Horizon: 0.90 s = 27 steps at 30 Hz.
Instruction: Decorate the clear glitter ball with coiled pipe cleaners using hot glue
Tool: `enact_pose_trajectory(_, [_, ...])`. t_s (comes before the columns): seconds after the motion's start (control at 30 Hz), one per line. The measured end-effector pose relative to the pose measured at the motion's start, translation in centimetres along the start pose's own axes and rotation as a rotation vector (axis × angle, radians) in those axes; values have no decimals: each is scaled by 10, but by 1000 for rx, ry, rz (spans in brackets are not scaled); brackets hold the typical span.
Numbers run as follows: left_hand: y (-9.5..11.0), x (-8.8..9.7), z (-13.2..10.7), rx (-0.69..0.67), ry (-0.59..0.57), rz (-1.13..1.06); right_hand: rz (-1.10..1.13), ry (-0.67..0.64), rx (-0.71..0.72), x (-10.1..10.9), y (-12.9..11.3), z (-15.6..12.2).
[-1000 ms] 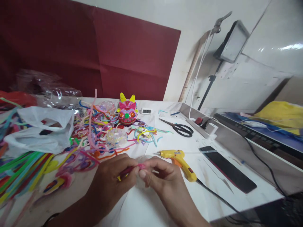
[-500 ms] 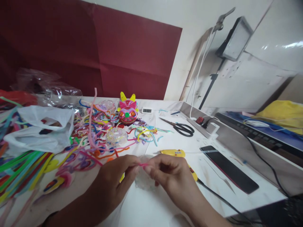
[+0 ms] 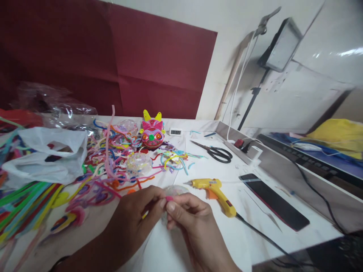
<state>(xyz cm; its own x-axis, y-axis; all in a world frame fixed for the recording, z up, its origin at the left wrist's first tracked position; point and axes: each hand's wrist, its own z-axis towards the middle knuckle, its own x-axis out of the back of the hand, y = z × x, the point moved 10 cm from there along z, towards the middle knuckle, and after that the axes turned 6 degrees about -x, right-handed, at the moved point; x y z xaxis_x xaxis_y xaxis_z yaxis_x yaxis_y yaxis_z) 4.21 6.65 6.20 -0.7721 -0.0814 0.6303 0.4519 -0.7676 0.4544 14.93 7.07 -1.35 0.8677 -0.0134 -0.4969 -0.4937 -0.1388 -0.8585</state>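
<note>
Head view here, left hand (image 3: 135, 214) and right hand (image 3: 196, 223) both pinching a small pink piece (image 3: 169, 198), probably only half-shaped, while the horned figure (image 3: 153, 131) behind looks pretty finished.

Left grip (image 3: 134, 215): bare human hand, slim fingers, left forearm (image 3: 92, 241) bare too. Thin dark band (image 3: 61, 259) on that arm near bottom edge of view, curved, mostly cut off; strap or cuff edge, can't tell. Right grip (image 3: 194, 221): bare human hand, slim fingers, thumbnail (image 3: 171, 206) showing, right forearm (image 3: 218, 255) bare as far as visible. Nail detail soft.
</note>
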Motion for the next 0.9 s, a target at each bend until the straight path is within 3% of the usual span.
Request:
enact_pose_trajectory(0.1, [9,0,0,-97,6,65,-298,-32,98,-1,-21,-2])
enact_pose_trajectory(0.2, [15,-2,-1,-174,0,104,-715,-47,359,-9,-53,-10])
enact_pose_trajectory(0.3, [14,-2,0,-187,-1,115,-953,-87,452,-15,-59,-13])
enact_pose_trajectory(0.37, [13,0,1,-184,6,101,-896,-71,361,-8,-54,-7])
enact_pose_trajectory(0.57, [9,2,2,-138,11,80,-395,-48,54,6,-29,6])
enact_pose_trajectory(0.9, [-2,1,3,47,17,-105,15,8,77,4,-8,1])
